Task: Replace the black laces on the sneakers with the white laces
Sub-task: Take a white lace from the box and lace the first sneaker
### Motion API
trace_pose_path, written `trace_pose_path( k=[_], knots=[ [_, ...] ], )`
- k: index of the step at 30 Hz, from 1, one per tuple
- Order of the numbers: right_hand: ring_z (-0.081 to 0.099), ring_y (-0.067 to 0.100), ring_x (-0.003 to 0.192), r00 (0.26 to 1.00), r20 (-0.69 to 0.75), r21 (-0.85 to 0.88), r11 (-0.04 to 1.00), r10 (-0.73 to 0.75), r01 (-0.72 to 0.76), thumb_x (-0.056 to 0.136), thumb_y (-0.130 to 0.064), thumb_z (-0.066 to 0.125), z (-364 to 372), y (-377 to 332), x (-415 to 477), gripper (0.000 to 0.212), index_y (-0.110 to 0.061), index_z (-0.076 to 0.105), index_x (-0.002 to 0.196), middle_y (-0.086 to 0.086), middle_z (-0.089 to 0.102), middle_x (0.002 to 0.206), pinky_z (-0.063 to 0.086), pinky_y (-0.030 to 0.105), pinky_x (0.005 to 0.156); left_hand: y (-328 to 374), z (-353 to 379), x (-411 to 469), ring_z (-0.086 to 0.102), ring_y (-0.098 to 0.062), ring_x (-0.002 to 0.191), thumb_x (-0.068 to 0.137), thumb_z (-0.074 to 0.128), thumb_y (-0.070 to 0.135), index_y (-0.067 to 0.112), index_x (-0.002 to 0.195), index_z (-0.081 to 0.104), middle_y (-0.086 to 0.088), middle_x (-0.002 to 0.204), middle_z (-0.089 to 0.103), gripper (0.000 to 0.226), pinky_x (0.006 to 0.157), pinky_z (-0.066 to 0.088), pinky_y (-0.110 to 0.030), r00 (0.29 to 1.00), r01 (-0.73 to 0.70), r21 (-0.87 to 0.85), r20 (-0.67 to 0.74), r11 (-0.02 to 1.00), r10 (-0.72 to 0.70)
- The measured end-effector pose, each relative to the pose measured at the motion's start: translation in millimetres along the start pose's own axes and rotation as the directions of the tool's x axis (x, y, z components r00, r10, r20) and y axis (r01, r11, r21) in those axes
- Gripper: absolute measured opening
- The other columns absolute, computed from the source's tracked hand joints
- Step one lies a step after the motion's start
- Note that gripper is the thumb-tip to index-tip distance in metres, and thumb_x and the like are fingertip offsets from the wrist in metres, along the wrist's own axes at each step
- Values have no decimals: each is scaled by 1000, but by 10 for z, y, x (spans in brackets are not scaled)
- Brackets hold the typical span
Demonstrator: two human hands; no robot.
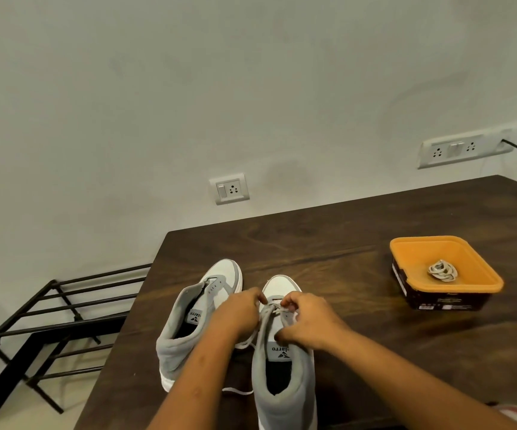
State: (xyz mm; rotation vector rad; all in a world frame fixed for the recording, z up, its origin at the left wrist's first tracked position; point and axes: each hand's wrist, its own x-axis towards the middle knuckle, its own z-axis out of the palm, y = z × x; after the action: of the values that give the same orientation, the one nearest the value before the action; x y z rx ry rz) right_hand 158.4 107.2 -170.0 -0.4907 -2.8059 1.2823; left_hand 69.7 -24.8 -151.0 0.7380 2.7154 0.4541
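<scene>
The dark wooden table (344, 243) has bare room at 12 and 3 o'clock of the 2 shoes; its left edge runs close at 9 o'clock. The left sneaker (173, 336) and right sneaker (262, 383), grey and white high-tops, stand side by side near the front, long axes 6 to 12, toes toward 12. An orange tub (418, 252) at 2 o'clock holds what may be a coiled pale lace (441, 270). The left hand (238, 315) and right hand (307, 321) each pinch the white lace (240, 391) over the right sneaker's eyelets.
</scene>
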Motion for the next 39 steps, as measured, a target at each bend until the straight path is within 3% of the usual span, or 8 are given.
trace_pose_path(
  k=[12, 19, 21, 24, 28, 31, 34, 39],
  knots=[
    [61, 13, 92, 994, -19, 62, 992, 109, -108, 76, -12, 61, 3, 13, -42, 34, -16, 67, 110, 2, 65, 108, 47, 19, 72, 33, 14, 0, 51, -17, 85, 92, 47, 16, 24, 76, 52, -3, 94, 59, 18, 74, 38, -24, 989, 85, -102, 128, 991, -72],
    [57, 11, 89, 993, -23, 59, 992, 114, -113, 78, -13, 61, -8, -11, -69, 32, -15, 68, 108, 0, 64, 103, 44, 19, 71, 112, -120, -31, 57, -36, 103, 103, 30, 21, -3, 90, 60, -24, 102, 61, 40, 88, 43, -35, 993, 110, -170, 67, 979, -100],
    [60, 13, 92, 992, -16, 57, 991, 123, -122, 77, -14, 61, -24, -25, -78, 31, -15, 68, 108, 1, 64, 105, 48, 24, 76, 137, -169, -51, 61, -30, 75, 102, 34, 32, 6, 69, 55, -14, 76, 59, 47, 76, 52, -31, 981, 186, -439, 30, 879, -193],
    [59, 13, 93, 989, 12, 72, 986, 147, -147, 77, -17, 63, -48, -37, -88, 33, -18, 65, 109, -1, 62, 106, 50, 24, 76, 146, -279, -92, 48, -17, 52, 100, 43, 33, 10, 64, 49, -5, 60, 53, 43, 46, 40, -20, 965, 209, -837, 92, 506, -247],
    [55, 11, 103, 999, -18, 46, 998, 42, -41, 75, -25, 71, -91, -129, -112, 43, -26, 62, 117, -4, 55, 113, 47, 22, 82, 203, -349, -151, 61, -13, 60, 99, 45, 11, 8, 89, 61, -3, 74, 70, 19, 55, 49, -22, 993, 111, -959, 100, 259, -57],
    [62, 16, 94, 992, 105, 271, 962, -72, 41, 80, -17, 70, -102, -263, -140, 28, -13, 67, 107, 7, 65, 105, 52, 34, 86, 318, -323, -140, 69, -13, 64, 95, 46, -1, 3, 108, 54, -6, 81, 73, 16, 53, 55, -20, 998, 36, -997, 33, 64, -50],
    [63, 19, 86, 977, 178, 485, 875, -117, 17, 88, -10, 59, -176, -359, -172, 18, 1, 68, 100, 13, 67, 93, 50, 31, 83, 403, -270, -98, 71, -16, 68, 92, 50, -5, -2, 123, 46, -12, 91, 69, 31, 55, 57, -21, 990, -29, -999, -23, -43, -137],
    [54, 6, 62, 981, 175, 572, 819, -86, -30, 100, -20, 45, -430, -329, -129, 26, -13, 66, 88, -3, 63, 71, 44, 18, 60, 266, -272, -10, 65, -18, 78, 91, 51, -7, -2, 126, 43, -15, 98, 61, 36, 55, 57, -21, 928, -43, -999, -32, -20, -371]
  ],
)
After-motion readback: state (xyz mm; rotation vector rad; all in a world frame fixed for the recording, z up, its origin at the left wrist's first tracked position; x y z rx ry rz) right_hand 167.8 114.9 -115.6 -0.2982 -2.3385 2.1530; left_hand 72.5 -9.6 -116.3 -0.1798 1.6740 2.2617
